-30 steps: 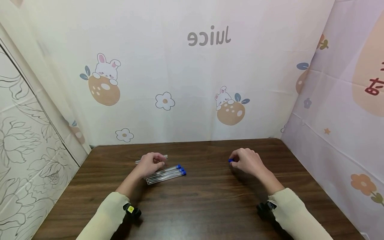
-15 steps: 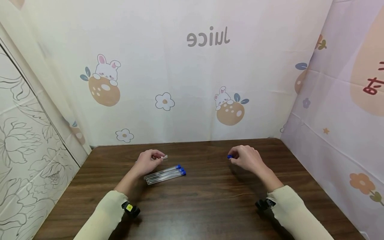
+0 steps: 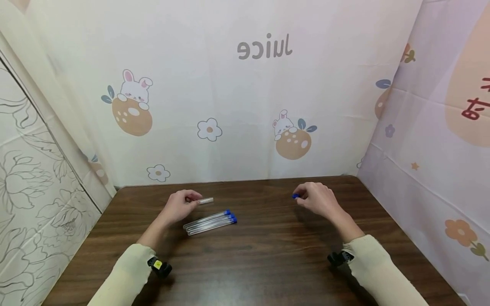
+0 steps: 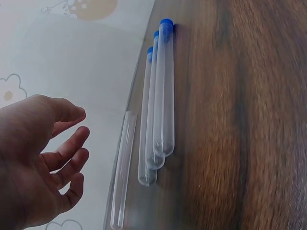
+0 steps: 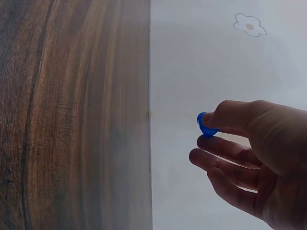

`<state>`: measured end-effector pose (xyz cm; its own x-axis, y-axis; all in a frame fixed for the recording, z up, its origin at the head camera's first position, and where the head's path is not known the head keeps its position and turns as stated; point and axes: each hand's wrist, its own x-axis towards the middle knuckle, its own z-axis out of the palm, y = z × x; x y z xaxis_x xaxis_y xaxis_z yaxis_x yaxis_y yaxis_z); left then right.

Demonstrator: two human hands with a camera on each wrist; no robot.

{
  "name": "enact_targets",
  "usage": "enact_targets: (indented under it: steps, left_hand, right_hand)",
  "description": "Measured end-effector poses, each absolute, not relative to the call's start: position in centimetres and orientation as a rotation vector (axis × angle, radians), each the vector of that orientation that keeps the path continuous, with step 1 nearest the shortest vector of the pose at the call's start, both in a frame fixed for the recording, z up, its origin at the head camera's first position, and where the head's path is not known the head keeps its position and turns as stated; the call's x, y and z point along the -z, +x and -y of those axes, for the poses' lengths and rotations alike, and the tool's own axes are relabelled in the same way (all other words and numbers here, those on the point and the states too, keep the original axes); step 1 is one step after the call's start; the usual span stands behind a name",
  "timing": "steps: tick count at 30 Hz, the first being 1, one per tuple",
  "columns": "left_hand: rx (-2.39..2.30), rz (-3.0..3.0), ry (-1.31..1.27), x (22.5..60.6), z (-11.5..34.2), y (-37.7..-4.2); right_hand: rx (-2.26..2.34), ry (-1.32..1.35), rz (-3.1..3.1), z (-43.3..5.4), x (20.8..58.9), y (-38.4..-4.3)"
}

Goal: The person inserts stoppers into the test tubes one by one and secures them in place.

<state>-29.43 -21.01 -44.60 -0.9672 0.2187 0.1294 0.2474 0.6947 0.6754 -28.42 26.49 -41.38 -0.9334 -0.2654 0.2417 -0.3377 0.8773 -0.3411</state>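
My right hand [image 3: 317, 199] pinches a small blue cap [image 5: 207, 125] between thumb and forefinger, raised above the table's right side. My left hand [image 3: 179, 206] is by an uncapped clear test tube [image 3: 206, 200] and hides part of it in the head view. In the left wrist view, a gap shows between the loosely curved fingers [image 4: 72, 136] and that uncapped tube [image 4: 123, 170], and they hold nothing. Three test tubes with blue caps [image 4: 165, 91] lie side by side, nearer the person, their caps pointing right in the head view.
The brown wooden table [image 3: 260, 255] ends at a patterned curtain [image 3: 245, 148] along its back edge. Another curtain [image 3: 428, 127] hangs along the right side. A small black camera [image 3: 160, 265] sits at the left wrist, and another camera [image 3: 340, 258] at the right.
My left hand has moved left and slightly back from beside the capped tubes, baring the uncapped tube's right end. My right hand has shifted slightly farther away, still holding the blue cap.
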Motion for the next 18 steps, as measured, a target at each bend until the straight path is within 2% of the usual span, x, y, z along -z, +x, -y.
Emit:
enact_targets:
  steps: [18]
  left_hand:
    - [1.044,2.833,-0.387,43.7,22.6,-29.9]
  right_hand:
    - [-0.549,0.465,2.826,-26.5,40.7,-28.9]
